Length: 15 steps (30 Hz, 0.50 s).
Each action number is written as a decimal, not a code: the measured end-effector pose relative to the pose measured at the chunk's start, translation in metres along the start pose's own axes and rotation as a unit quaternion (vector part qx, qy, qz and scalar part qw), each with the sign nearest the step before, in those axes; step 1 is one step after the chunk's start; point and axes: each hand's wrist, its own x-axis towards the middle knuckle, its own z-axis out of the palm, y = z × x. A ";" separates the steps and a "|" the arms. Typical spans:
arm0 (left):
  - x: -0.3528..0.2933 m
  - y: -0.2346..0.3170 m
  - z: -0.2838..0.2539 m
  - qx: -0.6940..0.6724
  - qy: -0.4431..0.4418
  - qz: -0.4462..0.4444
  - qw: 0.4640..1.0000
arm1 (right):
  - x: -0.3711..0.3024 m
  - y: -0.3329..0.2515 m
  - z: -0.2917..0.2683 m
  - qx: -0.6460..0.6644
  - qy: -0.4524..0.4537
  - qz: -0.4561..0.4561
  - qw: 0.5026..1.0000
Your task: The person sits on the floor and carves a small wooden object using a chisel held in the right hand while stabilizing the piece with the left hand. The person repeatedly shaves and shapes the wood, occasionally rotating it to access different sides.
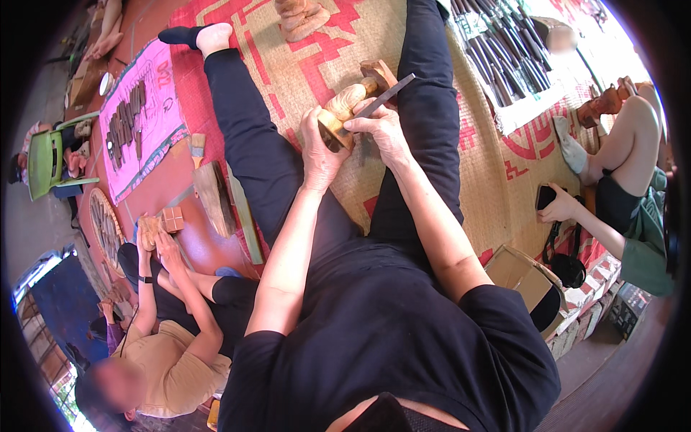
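Note:
Between my legs I hold a pale yellow wooden carving (347,101) with a rounded, grooved middle and a darker, blocky part at each end. My left hand (322,153) is wrapped round its near end. My right hand (385,135) grips a flat, dark metal file (389,93), which slants up to the right across the carving. The right fingertips also touch or lie close to the carving's near end. Where the file meets the wood is hidden by my fingers.
A woven mat (497,183) lies under my legs, with another wooden carving (299,20) ahead. Rows of carving tools (500,54) lie at right, more on a pink cloth (155,133) at left. A brush (197,149) and wood block (214,198) lie left. People sit on both sides.

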 end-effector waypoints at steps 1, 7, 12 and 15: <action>0.000 0.001 -0.001 0.001 -0.001 0.002 1.000 | -0.001 0.001 0.000 -0.020 -0.005 -0.006 1.000; -0.003 0.000 0.000 0.016 0.008 0.037 0.999 | 0.002 0.005 -0.006 0.012 0.038 0.023 0.999; -0.004 -0.001 0.002 0.017 0.012 0.022 1.000 | -0.006 -0.005 0.005 -0.054 -0.018 0.031 0.998; -0.002 0.003 0.001 0.017 0.011 0.039 0.999 | 0.000 -0.006 0.000 -0.014 0.033 0.026 0.999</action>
